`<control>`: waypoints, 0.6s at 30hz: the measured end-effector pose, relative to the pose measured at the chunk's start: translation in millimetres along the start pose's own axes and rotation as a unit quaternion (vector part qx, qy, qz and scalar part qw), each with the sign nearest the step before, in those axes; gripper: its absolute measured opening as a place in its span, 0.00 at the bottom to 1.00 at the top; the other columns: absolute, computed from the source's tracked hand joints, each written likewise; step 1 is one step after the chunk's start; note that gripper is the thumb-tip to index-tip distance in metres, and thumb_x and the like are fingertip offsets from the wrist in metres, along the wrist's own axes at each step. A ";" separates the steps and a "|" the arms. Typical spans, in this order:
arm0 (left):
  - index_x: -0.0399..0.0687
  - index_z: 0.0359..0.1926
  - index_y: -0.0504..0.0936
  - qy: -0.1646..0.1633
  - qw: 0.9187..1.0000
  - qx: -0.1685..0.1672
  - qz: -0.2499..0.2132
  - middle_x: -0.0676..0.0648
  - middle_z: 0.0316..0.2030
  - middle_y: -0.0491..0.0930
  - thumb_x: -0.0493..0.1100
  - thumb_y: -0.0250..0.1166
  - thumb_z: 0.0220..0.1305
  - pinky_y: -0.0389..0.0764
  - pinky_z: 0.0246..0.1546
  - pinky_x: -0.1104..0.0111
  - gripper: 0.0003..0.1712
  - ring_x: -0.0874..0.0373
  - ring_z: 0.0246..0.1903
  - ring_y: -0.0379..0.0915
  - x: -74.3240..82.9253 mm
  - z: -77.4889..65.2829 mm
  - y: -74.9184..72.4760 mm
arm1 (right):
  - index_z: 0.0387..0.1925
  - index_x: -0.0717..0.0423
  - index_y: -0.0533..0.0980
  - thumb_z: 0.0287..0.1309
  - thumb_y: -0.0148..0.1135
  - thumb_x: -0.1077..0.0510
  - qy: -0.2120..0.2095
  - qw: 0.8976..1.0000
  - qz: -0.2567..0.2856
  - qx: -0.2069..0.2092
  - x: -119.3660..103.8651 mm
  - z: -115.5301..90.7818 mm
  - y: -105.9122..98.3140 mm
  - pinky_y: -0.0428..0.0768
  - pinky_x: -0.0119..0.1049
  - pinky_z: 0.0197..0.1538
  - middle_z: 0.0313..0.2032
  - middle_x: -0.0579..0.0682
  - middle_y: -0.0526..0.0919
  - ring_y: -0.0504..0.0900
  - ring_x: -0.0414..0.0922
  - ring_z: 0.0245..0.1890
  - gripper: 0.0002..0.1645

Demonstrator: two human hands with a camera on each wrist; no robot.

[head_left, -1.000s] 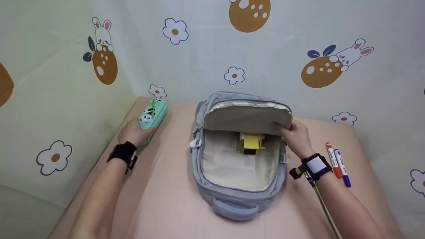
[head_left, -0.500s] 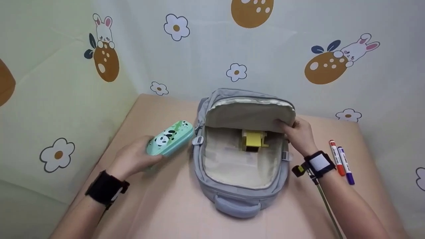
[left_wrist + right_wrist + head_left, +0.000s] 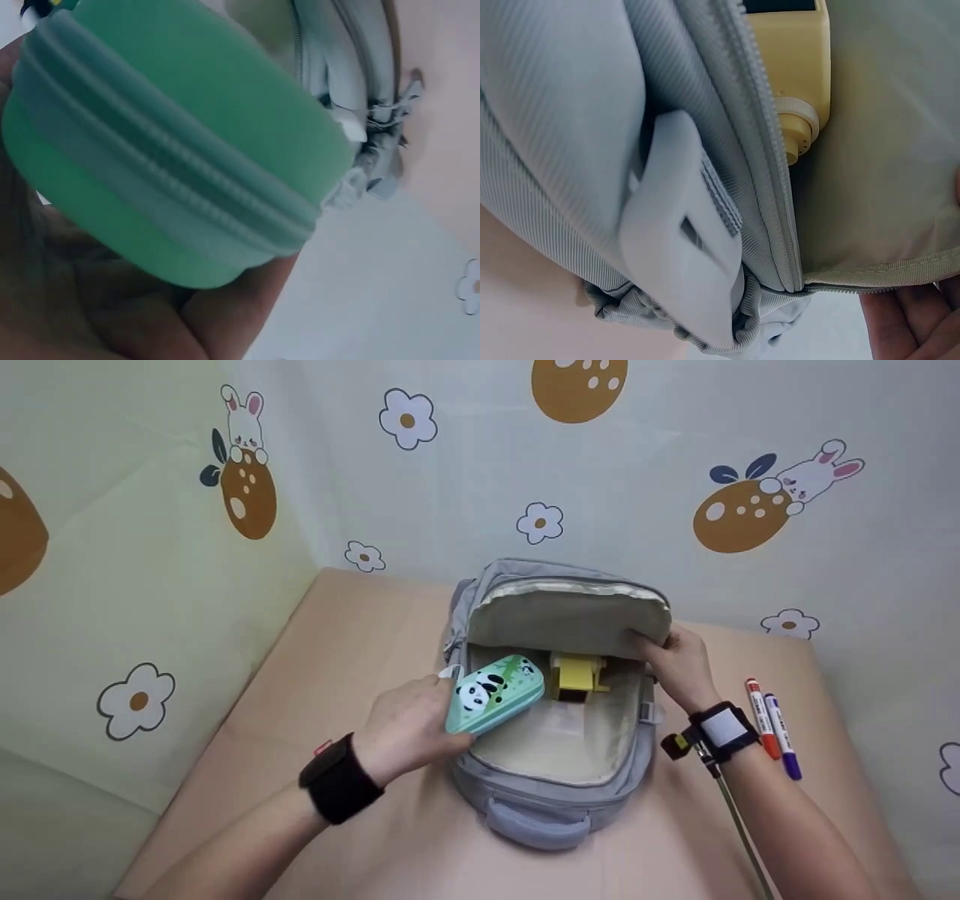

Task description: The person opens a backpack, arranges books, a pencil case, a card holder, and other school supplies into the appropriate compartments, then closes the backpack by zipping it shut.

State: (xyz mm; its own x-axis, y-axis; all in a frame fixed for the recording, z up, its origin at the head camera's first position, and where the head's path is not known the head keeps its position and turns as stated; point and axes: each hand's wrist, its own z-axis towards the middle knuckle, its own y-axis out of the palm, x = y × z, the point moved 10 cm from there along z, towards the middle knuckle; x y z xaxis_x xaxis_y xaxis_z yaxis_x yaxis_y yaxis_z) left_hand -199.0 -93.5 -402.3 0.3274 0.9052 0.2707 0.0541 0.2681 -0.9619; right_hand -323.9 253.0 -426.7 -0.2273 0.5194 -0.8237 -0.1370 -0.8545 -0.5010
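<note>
**Panda case (image 3: 499,694) in my left hand (image 3: 416,727), over the left rim of the open backpack (image 3: 480,781)**

My left hand holds the green panda case by its near end, with the thumb on one side of it. The other end of the case points into the compartment and is near the yellow device (image 3: 576,675), which is inside, under the flap (image 3: 562,619). I cannot tell if the case touches the lining. The view from my left wrist shows the zip (image 3: 157,154), which runs along the side of the case and is closed in the part that is visible.

My right hand (image 3: 682,664) pinches the flap at its right corner and holds it up, so the compartment is wide to see. In the view from my right wrist, a pale buckle (image 3: 682,225) is on the side of the backpack.

The backpack lies near the far edge of the table (image 3: 345,660), and its handle (image 3: 538,826) is toward the near edge. Close to the right edge of the table lie a red marker (image 3: 763,718) and a purple marker (image 3: 783,736), side by side. Behind the far edge hangs a cloth (image 3: 465,472) with rabbits and flowers.
</note>
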 end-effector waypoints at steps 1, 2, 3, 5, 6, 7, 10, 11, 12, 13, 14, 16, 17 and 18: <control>0.39 0.48 0.78 0.006 1.000 0.006 0.014 0.49 0.33 0.76 0.58 0.73 0.52 0.75 0.24 0.60 0.32 0.56 0.30 0.71 6.1 6.0 3.1 | 0.43 0.57 0.86 0.63 0.70 0.41 0.001 1.000 0.002 -0.001 0.2 -0.2 0.5 0.68 0.33 0.26 0.35 0.52 0.88 0.75 0.42 0.25 0.22; 0.39 0.47 0.78 0.012 0.999 0.012 0.028 0.49 0.32 0.75 0.58 0.73 0.52 0.75 0.22 0.60 0.31 0.55 0.28 0.71 11.7 11.6 6.3 | 0.44 0.57 0.86 0.63 0.70 0.42 0.002 1.000 0.005 -0.001 0.0 -0.6 0.9 0.69 0.33 0.26 0.36 0.53 0.88 0.77 0.42 0.26 0.22; 0.38 0.46 0.78 0.014 0.999 0.015 0.040 0.48 0.31 0.75 0.57 0.74 0.53 0.74 0.21 0.59 0.30 0.54 0.27 0.71 16.5 16.7 9.7 | 0.44 0.57 0.86 0.63 0.70 0.42 0.004 1.000 0.007 -0.003 0.2 -0.9 1.3 0.70 0.32 0.26 0.37 0.53 0.89 0.78 0.42 0.27 0.23; 0.38 0.45 0.78 0.022 0.997 0.027 0.064 0.46 0.29 0.76 0.57 0.74 0.54 0.75 0.19 0.58 0.30 0.53 0.26 0.73 25.9 25.5 14.9 | 0.44 0.58 0.87 0.63 0.71 0.42 0.007 1.000 0.008 -0.004 0.3 -1.4 1.6 0.70 0.32 0.26 0.38 0.54 0.89 0.79 0.43 0.27 0.23; 0.38 0.45 0.77 0.024 0.997 0.031 0.074 0.45 0.29 0.77 0.57 0.73 0.55 0.75 0.18 0.58 0.30 0.52 0.25 0.73 29.6 29.5 17.3 | 0.44 0.59 0.86 0.63 0.71 0.42 0.008 1.000 0.008 -0.005 0.3 -1.5 1.5 0.70 0.32 0.25 0.37 0.55 0.89 0.79 0.43 0.27 0.23; 0.39 0.45 0.77 0.025 0.995 0.038 0.084 0.45 0.28 0.77 0.58 0.73 0.56 0.75 0.17 0.58 0.30 0.52 0.25 0.74 33.3 33.3 19.3 | 0.44 0.59 0.87 0.63 0.71 0.42 0.009 1.000 0.007 -0.006 0.1 -1.8 1.1 0.69 0.32 0.25 0.37 0.55 0.89 0.78 0.44 0.26 0.23; 0.39 0.45 0.76 0.022 0.993 0.051 0.106 0.44 0.26 0.77 0.59 0.72 0.58 0.74 0.15 0.59 0.29 0.52 0.23 0.74 41.2 44.0 25.6 | 0.41 0.59 0.86 0.63 0.70 0.41 0.013 1.000 0.008 -0.004 0.6 -1.8 -0.8 0.69 0.33 0.22 0.33 0.56 0.88 0.78 0.46 0.23 0.24; 0.39 0.44 0.77 0.022 0.991 0.057 0.116 0.44 0.26 0.77 0.60 0.71 0.58 0.75 0.15 0.59 0.29 0.52 0.22 0.74 43.9 46.8 27.5 | 0.40 0.59 0.86 0.63 0.70 0.42 0.015 1.000 0.010 -0.003 0.7 -1.7 -1.5 0.68 0.33 0.21 0.31 0.56 0.87 0.77 0.46 0.21 0.23; 0.39 0.44 0.77 0.021 0.990 0.064 0.125 0.43 0.26 0.77 0.60 0.71 0.58 0.74 0.14 0.58 0.29 0.52 0.21 0.73 46.2 49.3 29.6 | 0.39 0.60 0.85 0.63 0.70 0.42 0.016 1.000 0.011 -0.002 0.5 -1.6 -1.8 0.68 0.33 0.20 0.29 0.56 0.86 0.76 0.45 0.20 0.23; 0.38 0.43 0.77 0.021 0.988 0.072 0.135 0.42 0.27 0.77 0.60 0.70 0.58 0.75 0.14 0.58 0.29 0.52 0.21 0.74 49.1 51.7 31.6 | 0.38 0.60 0.85 0.63 0.71 0.42 0.018 1.000 0.012 -0.002 0.2 -1.5 -2.2 0.68 0.32 0.19 0.28 0.57 0.85 0.75 0.44 0.19 0.23; 0.37 0.44 0.78 0.020 0.986 0.077 0.144 0.40 0.30 0.79 0.60 0.70 0.59 0.76 0.14 0.59 0.30 0.52 0.21 0.74 51.7 54.0 34.2 | 0.37 0.60 0.84 0.63 0.71 0.42 0.020 1.000 0.012 -0.001 0.3 -1.5 -2.6 0.68 0.32 0.18 0.27 0.57 0.84 0.74 0.43 0.18 0.23; 0.34 0.47 0.79 0.019 0.983 0.090 0.158 0.36 0.36 0.81 0.61 0.70 0.59 0.78 0.15 0.59 0.33 0.51 0.21 0.76 56.6 57.7 39.4 | 0.38 0.60 0.84 0.63 0.70 0.42 0.022 1.000 0.011 -0.002 -0.4 -1.7 -2.8 0.69 0.32 0.18 0.27 0.56 0.84 0.75 0.43 0.19 0.23; 0.33 0.48 0.79 0.017 0.982 0.096 0.163 0.34 0.40 0.81 0.62 0.70 0.59 0.79 0.15 0.59 0.35 0.50 0.22 0.77 58.6 59.3 42.1 | 0.39 0.61 0.85 0.63 0.70 0.42 0.022 1.000 0.013 -0.002 -0.9 -1.7 -2.7 0.71 0.32 0.20 0.29 0.55 0.85 0.78 0.44 0.21 0.23; 0.31 0.50 0.79 0.015 0.981 0.102 0.166 0.33 0.44 0.81 0.63 0.70 0.59 0.79 0.15 0.58 0.37 0.50 0.22 0.79 60.3 60.7 44.9 | 0.40 0.61 0.85 0.63 0.70 0.42 0.023 1.000 0.014 -0.003 -1.1 -1.9 -2.4 0.74 0.33 0.22 0.32 0.54 0.87 0.81 0.45 0.24 0.24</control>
State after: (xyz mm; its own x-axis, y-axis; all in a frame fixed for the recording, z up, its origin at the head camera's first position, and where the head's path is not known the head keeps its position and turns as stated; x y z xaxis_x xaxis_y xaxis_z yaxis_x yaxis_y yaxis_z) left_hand -234.1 -6.9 -426.8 0.3233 0.9443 -0.0611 -0.2486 0.0225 -0.9683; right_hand -321.5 254.5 -425.1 -0.1857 0.4954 -0.8486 -0.1248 -0.8685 -0.4797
